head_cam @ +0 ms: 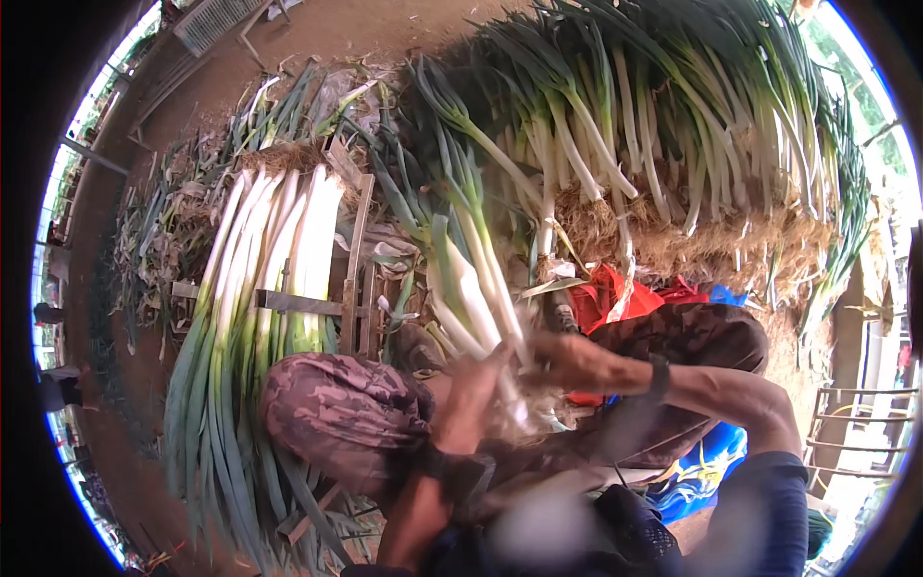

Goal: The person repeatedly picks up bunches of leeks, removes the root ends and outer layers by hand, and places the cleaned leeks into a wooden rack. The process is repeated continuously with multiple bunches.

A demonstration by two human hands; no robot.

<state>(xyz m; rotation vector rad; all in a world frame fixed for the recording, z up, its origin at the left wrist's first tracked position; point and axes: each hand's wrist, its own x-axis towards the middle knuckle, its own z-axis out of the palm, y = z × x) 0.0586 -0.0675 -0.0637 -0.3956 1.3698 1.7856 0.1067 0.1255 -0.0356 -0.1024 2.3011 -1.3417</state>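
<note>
Several leeks [472, 288] with white stalks slant between my knees, their roots low near my lap and green leaves pointing up and away. My left hand [472, 386] is closed around the lower white stalks. Beside it, my right hand [570, 360] is blurred at the right edge of these stalks; its fingers are too blurred to tell whether they grip anything. To the left, a bundle of cleaned leeks [277, 252] lies in a metal frame [299, 303], roots away from me and leaves hanging towards me.
A large pile of leeks [649, 130] with brown roots spans the upper right. Leaf scraps [173, 209] cover ground at the left. Red plastic [613, 292] lies past my right knee, a blue bag [703, 469] beside my right thigh. A metal rack [216, 21] stands at the upper left.
</note>
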